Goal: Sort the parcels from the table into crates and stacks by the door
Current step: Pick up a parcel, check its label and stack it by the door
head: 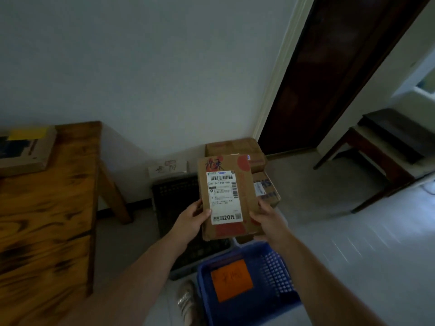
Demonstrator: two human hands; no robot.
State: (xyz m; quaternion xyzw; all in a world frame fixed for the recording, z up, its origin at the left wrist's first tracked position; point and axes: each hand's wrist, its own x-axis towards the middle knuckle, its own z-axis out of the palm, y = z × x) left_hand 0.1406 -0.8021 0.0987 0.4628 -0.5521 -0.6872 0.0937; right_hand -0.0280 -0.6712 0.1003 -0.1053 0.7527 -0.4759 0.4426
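I hold a flat brown cardboard parcel (pixel 227 196) with a white shipping label and red marks, up in front of me. My left hand (pixel 191 221) grips its lower left edge, thumb on the label. My right hand (pixel 267 218) grips its lower right edge. Below the parcel a black crate (pixel 175 196) stands on the floor, with a blue crate (pixel 249 278) bearing an orange tag nearer to me. Behind the parcel, cardboard boxes (pixel 235 147) are stacked by the dark door (pixel 329 74).
A wooden table (pixel 44 220) fills the left side, with a flat carton (pixel 26 149) on its far end. A white sign (pixel 168 168) leans on the wall behind the black crate. A dark bench (pixel 381 149) stands at right. My shoe (pixel 187 302) shows beside the blue crate.
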